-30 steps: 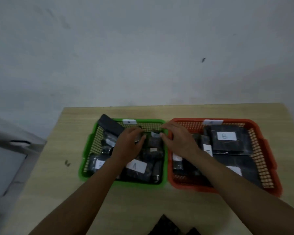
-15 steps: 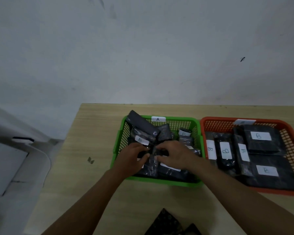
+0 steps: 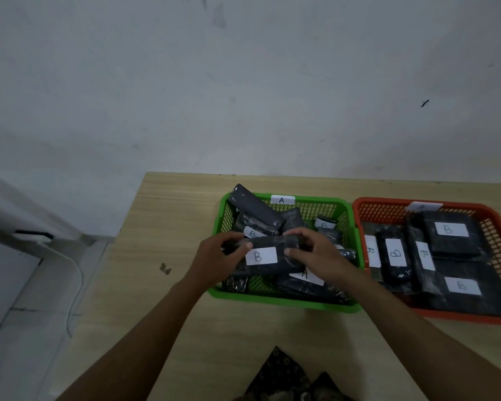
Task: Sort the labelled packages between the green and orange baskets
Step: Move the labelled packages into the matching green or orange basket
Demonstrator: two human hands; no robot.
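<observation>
Near the front edge of the table (image 3: 185,328), two bare arms reach forward to the green basket (image 3: 284,303). The left hand (image 3: 214,260) and the right hand (image 3: 313,253) each hold one end of a dark package (image 3: 269,257) with a white label that says B. The fingers of both hands curl around it, so both hands are gripping it. The package sits right between the two hands, lifted a little above the other packages in the green basket. Its long side runs from left to right, along the front edge of the table. The green basket has an A tag (image 3: 282,200) on its far wall, so this B package looks like it is in the wrong place. The orange basket (image 3: 460,315) stands just beside the green one, toward the right edge of the table, and it holds packages marked B. The right hand is nearer to the orange basket, so it is likely the better hand to carry the package over the two rims. More dark packages lie deeper in the green basket, and at least two of them show a B. Past the baskets is the far edge of the table and a plain wall (image 3: 243,96).
</observation>
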